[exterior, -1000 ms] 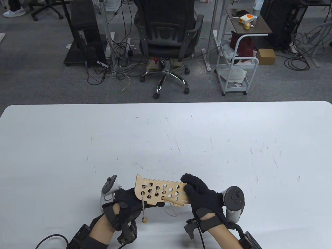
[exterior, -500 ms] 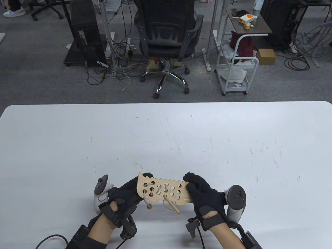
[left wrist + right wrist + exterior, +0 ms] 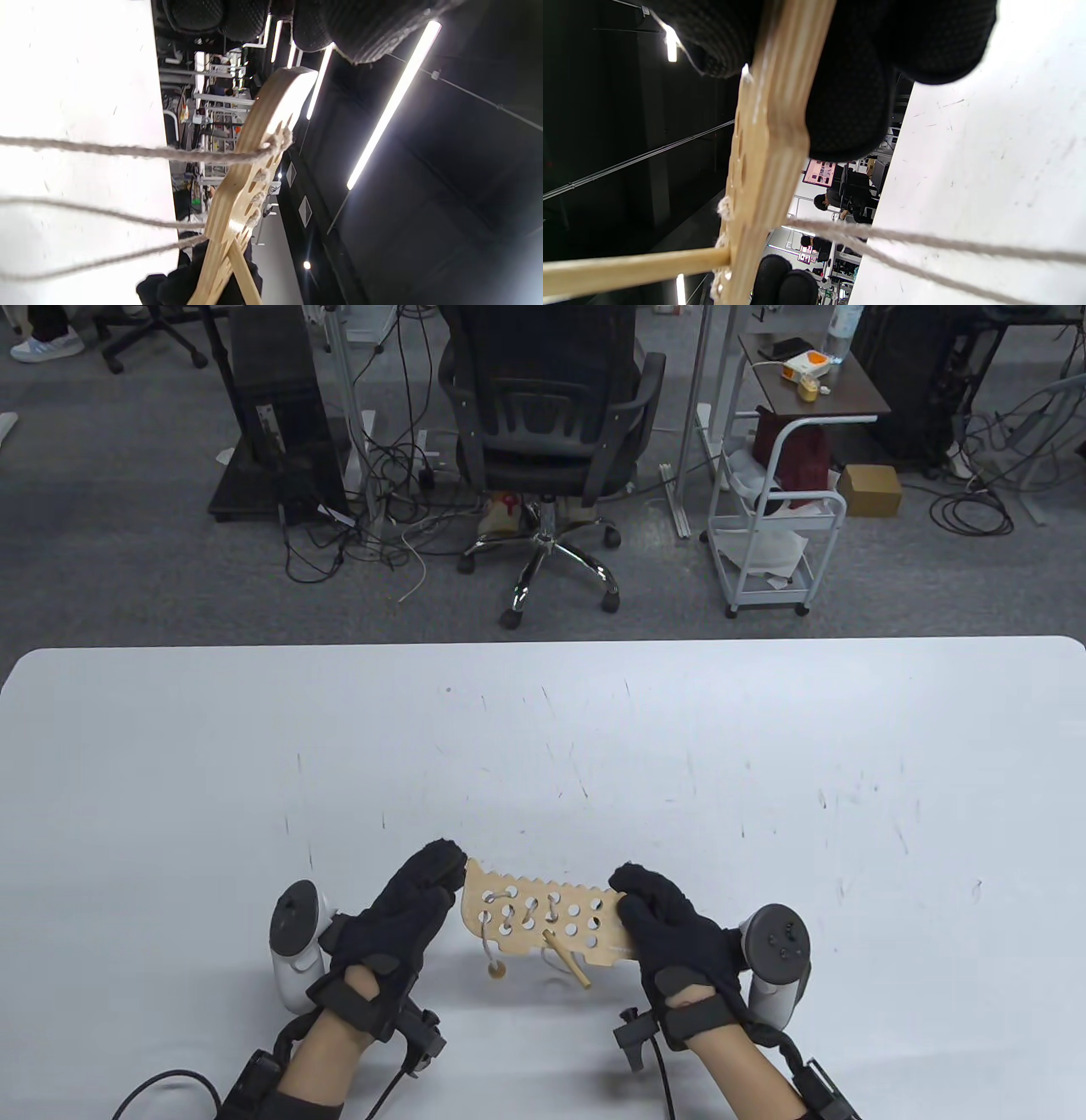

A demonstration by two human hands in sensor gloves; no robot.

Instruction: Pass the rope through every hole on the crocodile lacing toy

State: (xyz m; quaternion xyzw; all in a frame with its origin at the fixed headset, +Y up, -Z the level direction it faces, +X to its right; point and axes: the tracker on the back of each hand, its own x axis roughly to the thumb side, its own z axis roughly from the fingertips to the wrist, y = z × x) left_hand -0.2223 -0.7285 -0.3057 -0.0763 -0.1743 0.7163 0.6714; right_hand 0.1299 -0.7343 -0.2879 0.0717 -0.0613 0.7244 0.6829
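The crocodile lacing toy hangs above the surface, its right end pinched in the right hand. The left hand lies released beside the other end. With one grasp only, the board may tip, letting the wooden needle slide back out and the rope slacken.

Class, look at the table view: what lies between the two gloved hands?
In the table view, the wooden crocodile board spans the gap between the left hand and right hand, with the wooden needle poking through a hole.
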